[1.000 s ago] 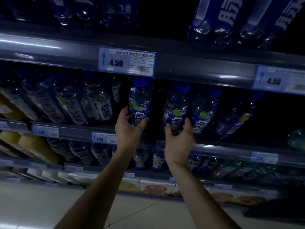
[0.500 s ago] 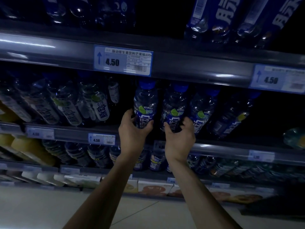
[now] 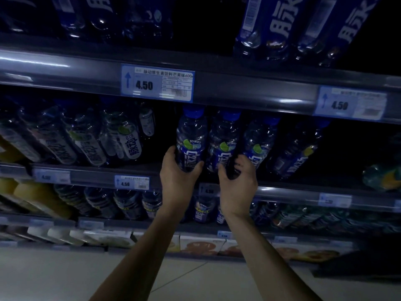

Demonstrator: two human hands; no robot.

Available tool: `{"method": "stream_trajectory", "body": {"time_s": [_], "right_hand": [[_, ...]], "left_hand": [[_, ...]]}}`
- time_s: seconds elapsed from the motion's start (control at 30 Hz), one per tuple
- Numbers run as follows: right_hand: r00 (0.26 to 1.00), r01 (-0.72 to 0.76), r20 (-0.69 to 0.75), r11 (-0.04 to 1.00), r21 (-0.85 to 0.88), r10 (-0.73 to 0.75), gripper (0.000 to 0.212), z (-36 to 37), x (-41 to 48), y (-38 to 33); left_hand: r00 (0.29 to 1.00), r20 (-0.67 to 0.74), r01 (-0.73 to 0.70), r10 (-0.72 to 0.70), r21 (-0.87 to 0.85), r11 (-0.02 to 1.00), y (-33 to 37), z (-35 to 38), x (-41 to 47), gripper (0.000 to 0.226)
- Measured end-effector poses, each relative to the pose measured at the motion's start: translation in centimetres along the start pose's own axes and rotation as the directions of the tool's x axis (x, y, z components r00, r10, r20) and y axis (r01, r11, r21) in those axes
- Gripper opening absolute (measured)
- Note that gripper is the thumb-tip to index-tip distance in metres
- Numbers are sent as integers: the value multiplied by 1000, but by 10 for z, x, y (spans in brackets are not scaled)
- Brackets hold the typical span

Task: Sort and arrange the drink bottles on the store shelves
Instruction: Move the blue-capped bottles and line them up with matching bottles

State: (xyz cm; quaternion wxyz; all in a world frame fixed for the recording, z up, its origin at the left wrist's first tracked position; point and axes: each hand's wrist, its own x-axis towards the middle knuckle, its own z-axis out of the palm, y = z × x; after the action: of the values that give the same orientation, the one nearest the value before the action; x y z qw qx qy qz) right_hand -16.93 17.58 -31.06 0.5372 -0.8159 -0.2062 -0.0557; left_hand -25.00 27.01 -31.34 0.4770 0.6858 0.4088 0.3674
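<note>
Clear drink bottles with blue caps and blue labels stand in a row on the middle shelf. My left hand [image 3: 176, 173] grips the lower part of the leftmost upright bottle [image 3: 191, 137]. Right beside it stands a second blue-cap bottle [image 3: 224, 140], and my right hand [image 3: 237, 183] curls around its base with fingers partly apart. A third blue-cap bottle [image 3: 259, 142] and a fourth, darker one [image 3: 297, 153] stand further right. To the left, several bottles with white labels [image 3: 128, 140] lean back on the same shelf.
The shelf rail above carries a 4.50 price tag [image 3: 157, 83] and another tag [image 3: 350, 104] at right. Large blue bottles [image 3: 273, 25] fill the top shelf. Lower shelves hold more bottles [image 3: 130, 203], yellow drinks [image 3: 32, 192] and flat boxes [image 3: 201, 244]. Pale floor lies below.
My left hand slid its bottle rightward until it stands close against the second bottle. My right hand stayed at that bottle's base, fingers loosening slightly.
</note>
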Motion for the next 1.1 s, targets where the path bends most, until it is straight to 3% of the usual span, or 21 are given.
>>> {"method": "stream_trajectory", "body": {"time_s": [0.2, 0.37, 0.5, 0.73, 1.1], "right_hand": [[1000, 5, -5, 1000, -29, -5, 39, -41, 1, 28], [997, 2, -73, 996, -89, -9, 40, -75, 20, 54], [991, 2, -132, 999, -52, -9, 42, -97, 42, 70], [990, -22, -137, 1000, -16, 20, 65, -112, 86, 83], [995, 7, -103, 996, 91, 3, 80, -97, 103, 78]], "left_hand": [[984, -69, -139, 165, 283, 949, -6, 15, -47, 67], [915, 187, -404, 358, 425, 810, -9, 52, -77, 47], [864, 337, -499, 374, 476, 725, -1, 86, -90, 49], [836, 454, -526, 308, 502, 687, 13, 128, -93, 61], [910, 311, -414, 274, 640, 648, 21, 154, -95, 52]]}}
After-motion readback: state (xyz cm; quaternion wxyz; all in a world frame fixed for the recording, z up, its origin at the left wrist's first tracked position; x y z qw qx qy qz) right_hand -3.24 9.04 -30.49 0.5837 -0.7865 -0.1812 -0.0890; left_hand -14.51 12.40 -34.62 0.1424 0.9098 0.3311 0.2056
